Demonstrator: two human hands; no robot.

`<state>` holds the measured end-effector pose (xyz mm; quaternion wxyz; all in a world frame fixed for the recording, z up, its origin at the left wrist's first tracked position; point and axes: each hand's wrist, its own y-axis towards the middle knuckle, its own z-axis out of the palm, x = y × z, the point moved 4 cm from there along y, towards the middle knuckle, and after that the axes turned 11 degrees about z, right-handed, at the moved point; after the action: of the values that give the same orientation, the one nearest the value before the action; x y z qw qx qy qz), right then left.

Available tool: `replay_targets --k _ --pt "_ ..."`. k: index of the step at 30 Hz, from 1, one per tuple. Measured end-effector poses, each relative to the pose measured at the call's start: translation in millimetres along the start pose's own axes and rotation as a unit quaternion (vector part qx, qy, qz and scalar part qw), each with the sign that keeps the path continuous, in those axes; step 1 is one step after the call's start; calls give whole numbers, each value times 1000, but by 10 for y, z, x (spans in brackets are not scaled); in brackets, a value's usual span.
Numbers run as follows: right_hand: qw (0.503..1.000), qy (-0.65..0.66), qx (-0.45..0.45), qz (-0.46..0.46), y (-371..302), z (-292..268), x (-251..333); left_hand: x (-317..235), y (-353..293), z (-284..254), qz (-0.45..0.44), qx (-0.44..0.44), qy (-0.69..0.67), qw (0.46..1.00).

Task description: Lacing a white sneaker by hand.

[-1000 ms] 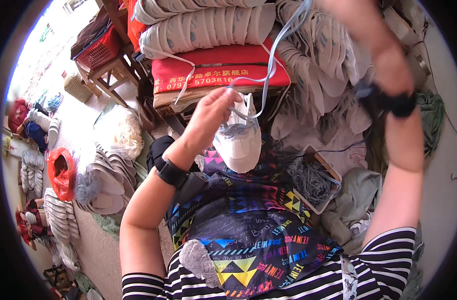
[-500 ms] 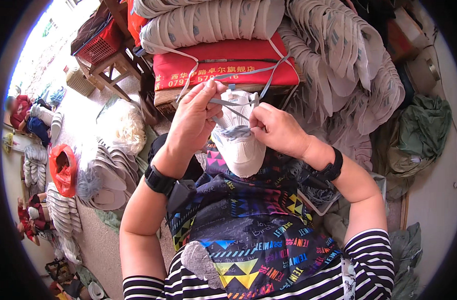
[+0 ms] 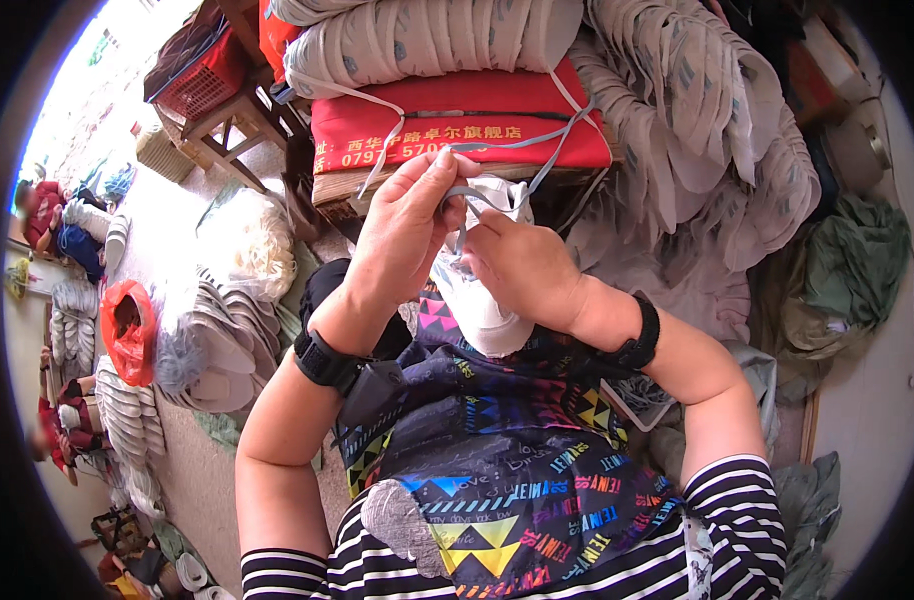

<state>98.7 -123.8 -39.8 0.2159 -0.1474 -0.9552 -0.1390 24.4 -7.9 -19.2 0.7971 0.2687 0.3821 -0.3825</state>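
Note:
A white shoe upper (image 3: 480, 312) sits upright in front of me, its toe pointing toward my body above the patterned apron (image 3: 507, 440). A grey flat shoelace (image 3: 554, 160) runs from it, looping up over the red cloth and back. My left hand (image 3: 409, 212) pinches a loop of this lace between thumb and fingers, at the left of the upper's opening. Close against it, my right hand (image 3: 529, 262) lies over the upper's right side with fingers curled in at the lace. Its fingertips and the lacing below are partly hidden.
A wooden bench with a red cover (image 3: 457, 110) stands ahead, bearing stacked pale uppers (image 3: 437, 45). More uppers (image 3: 677, 110) hang in bundles at the right. To the left are a red plastic bag (image 3: 129, 330), white lace bundles (image 3: 252, 245) and a stool (image 3: 227, 135). Other people sit at far left.
My right hand has moved left across the upper, up to my left hand. The stretched lace between them has become a small loop at my left fingers.

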Motion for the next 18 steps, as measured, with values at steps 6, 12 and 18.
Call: replay_targets --k 6,12,18 --pt "958 181 149 163 166 -66 -23 35 -29 -33 -13 23 -25 999" --pt "819 507 173 205 181 71 -52 -74 -41 -61 43 5 70 997" --pt "749 601 171 220 292 -459 -376 -10 -213 -604 48 -76 35 995"
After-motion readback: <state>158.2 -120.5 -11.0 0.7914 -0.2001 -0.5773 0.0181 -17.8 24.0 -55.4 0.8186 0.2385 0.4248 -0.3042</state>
